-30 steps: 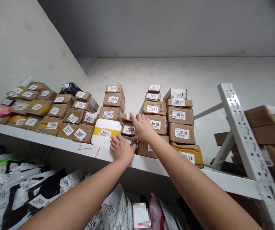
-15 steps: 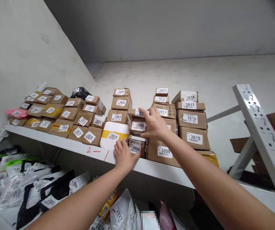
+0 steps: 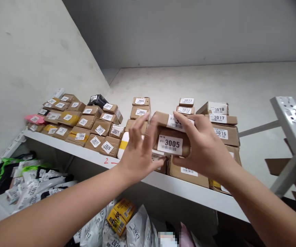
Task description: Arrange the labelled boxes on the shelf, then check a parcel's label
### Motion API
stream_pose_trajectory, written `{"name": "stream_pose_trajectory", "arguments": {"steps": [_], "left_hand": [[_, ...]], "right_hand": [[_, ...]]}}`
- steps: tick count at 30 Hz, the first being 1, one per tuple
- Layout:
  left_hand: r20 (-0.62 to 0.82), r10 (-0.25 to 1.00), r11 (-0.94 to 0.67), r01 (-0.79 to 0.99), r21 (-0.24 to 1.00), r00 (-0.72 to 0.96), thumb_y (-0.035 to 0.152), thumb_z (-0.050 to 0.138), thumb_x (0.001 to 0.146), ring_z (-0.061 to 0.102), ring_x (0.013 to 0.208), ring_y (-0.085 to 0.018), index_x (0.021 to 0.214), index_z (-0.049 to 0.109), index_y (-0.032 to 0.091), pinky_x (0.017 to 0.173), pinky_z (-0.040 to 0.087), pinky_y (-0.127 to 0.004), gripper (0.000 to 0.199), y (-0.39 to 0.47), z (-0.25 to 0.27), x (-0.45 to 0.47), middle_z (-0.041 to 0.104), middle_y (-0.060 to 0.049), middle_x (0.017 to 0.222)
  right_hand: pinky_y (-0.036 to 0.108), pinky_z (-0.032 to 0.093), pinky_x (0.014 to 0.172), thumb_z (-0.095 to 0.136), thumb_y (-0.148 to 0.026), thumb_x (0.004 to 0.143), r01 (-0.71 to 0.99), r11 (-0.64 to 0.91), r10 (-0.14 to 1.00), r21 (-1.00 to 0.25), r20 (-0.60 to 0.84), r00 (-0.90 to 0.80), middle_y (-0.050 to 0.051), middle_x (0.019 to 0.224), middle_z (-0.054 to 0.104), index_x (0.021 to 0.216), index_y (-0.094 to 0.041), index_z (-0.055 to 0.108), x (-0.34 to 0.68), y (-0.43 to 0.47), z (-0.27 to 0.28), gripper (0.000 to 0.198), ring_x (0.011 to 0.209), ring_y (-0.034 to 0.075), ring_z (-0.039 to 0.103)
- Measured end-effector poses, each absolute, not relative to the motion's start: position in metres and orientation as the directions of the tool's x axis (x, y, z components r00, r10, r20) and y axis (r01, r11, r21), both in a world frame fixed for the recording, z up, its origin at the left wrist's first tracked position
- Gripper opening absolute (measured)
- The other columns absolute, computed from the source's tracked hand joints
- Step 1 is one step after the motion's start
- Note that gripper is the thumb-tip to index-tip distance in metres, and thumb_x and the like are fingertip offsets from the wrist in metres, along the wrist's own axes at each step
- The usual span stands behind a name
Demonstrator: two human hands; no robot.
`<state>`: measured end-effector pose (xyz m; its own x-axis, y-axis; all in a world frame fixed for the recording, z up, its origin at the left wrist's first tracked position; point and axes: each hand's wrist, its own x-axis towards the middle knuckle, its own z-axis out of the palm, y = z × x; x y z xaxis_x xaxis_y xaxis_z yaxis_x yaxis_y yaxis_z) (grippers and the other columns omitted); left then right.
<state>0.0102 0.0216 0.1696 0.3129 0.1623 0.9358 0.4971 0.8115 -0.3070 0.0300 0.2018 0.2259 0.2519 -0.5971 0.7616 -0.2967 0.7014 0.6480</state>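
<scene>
Both small cartons, box 3005 and the one stacked on it, are now lifted off the shelf toward the camera, the right hand clasping them while the left hand hovers spread-fingered beside them, freeing box 3004 beneath.

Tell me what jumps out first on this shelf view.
Both hands at centre: the right hand grips two stacked brown boxes, the lower box labelled 3005, while the left hand spreads open beside them. Behind, numbered cartons crowd the white shelf.
</scene>
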Motion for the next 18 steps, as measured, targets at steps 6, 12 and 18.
{"name": "stream_pose_trajectory", "arguments": {"steps": [6, 12, 18], "left_hand": [[0.865, 0.406, 0.874, 0.150, -0.462, 0.295, 0.013, 0.043, 0.083, 0.024, 0.135, -0.032, 0.140, 0.016, 0.022, 0.104, 0.036, -0.056, 0.064, 0.021, 0.160, 0.068, 0.036, -0.013, 0.135], [0.905, 0.389, 0.913, 0.057, -0.403, 0.171, 0.014, 0.050, 0.070, 0.042, 0.111, -0.031, 0.140, 0.018, 0.012, 0.084, 0.053, -0.045, 0.077, -0.007, 0.149, 0.091, 0.047, -0.015, 0.119], [0.911, 0.324, 0.922, 0.130, -0.364, 0.254, 0.020, 0.064, 0.061, 0.042, 0.108, -0.033, 0.127, 0.031, 0.007, 0.092, 0.046, -0.053, 0.074, -0.061, 0.125, 0.098, 0.045, -0.018, 0.117]], "right_hand": [[0.051, 0.053, 0.070, 0.067, -0.028, 0.063, -0.327, 0.658, -0.606, 0.678, 0.735, 0.304, 0.017, 0.112, 0.045, 0.141, -0.019, 0.021, 0.058, 0.188, 0.186, 0.090, 0.103, 0.036, 0.047], [0.051, 0.054, 0.080, 0.065, -0.020, 0.068, -0.454, 0.533, -0.535, 0.715, 0.699, 0.474, 0.016, 0.125, 0.038, 0.143, -0.024, 0.012, 0.059, 0.165, 0.166, 0.092, 0.115, 0.034, 0.045], [0.062, 0.034, 0.103, 0.073, -0.028, 0.065, -0.758, 0.435, -0.316, 0.486, 0.871, 0.377, 0.016, 0.146, 0.019, 0.144, -0.026, 0.001, 0.010, 0.140, 0.147, 0.107, 0.133, 0.038, 0.027]]}}
